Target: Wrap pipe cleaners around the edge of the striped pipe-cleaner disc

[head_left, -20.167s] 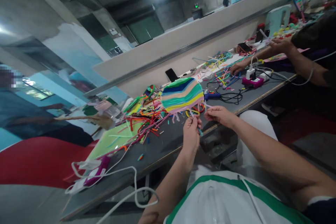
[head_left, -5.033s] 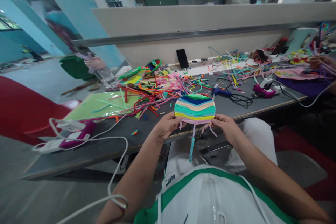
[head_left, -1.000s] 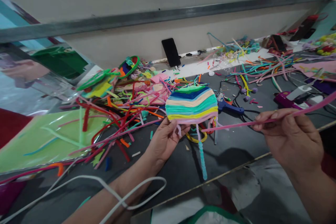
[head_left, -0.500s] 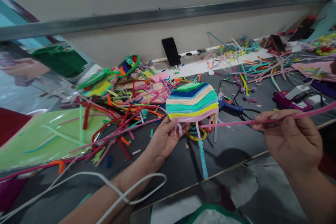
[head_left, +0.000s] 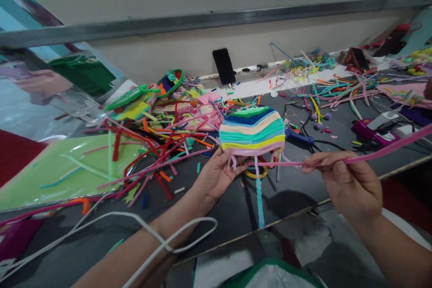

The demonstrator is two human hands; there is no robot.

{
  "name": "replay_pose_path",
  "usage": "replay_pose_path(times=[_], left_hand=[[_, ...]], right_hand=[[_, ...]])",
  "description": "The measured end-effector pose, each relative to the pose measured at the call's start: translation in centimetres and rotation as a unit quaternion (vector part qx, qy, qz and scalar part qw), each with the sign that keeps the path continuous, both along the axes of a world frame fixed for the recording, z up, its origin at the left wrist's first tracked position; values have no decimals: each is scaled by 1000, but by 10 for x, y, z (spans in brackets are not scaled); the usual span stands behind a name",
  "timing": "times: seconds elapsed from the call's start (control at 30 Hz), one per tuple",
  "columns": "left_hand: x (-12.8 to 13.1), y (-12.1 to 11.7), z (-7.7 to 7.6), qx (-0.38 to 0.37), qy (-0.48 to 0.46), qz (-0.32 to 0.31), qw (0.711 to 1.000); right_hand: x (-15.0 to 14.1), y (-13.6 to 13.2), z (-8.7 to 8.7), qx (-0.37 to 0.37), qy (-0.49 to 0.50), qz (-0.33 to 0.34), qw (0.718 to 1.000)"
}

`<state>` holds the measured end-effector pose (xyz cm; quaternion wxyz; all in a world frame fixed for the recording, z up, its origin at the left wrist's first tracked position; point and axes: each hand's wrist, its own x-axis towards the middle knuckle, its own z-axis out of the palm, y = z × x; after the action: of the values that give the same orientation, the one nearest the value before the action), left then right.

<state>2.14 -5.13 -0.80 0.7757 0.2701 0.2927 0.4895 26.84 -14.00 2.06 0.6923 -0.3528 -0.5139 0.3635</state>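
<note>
A striped pipe-cleaner piece (head_left: 253,132) in green, blue, cream, yellow and pink stands raised above the dark tabletop. My left hand (head_left: 219,173) is closed on its lower left edge, with some fingers hidden behind it. From its lower edge hangs a twisted pipe-cleaner strand (head_left: 259,198), lilac above and light blue below. My right hand (head_left: 344,180) pinches a long pink pipe cleaner (head_left: 381,150). One end of this pink strand reaches left to just under the striped piece, near my left fingers; the other runs out of view at the right.
Loose pipe cleaners (head_left: 155,139) lie heaped at the left beside a green plastic-covered sheet (head_left: 84,166). A white cable (head_left: 135,218) loops across my left forearm. Behind stands a black phone (head_left: 223,66). At right are a blue-handled tool (head_left: 299,138) and a magenta power strip (head_left: 373,132).
My right hand has moved left along the pink pipe cleaner, closer to the striped piece. My left hand keeps its hold. The whole view has shifted slightly.
</note>
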Motion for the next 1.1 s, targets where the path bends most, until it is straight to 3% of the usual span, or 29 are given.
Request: replay_pose_path(times=[0.2,0.47,0.6,0.9,1.1], left_hand=[[-2,2,-4,-8,2,18,1000],[1,1,-2,1,-16,20,1000],[-2,0,-2,8,-34,-5,999],[-4,-4,-3,6,-45,-22,999],[-5,-3,-2,16,-51,-29,998]], right_hand=[[1,-1,-3,31,-145,-44,988],[-13,15,0,115,-401,-51,907],[-16,22,-2,139,-455,-66,877],[-1,29,1,145,-532,-201,810],[-19,29,15,126,-627,-185,746]])
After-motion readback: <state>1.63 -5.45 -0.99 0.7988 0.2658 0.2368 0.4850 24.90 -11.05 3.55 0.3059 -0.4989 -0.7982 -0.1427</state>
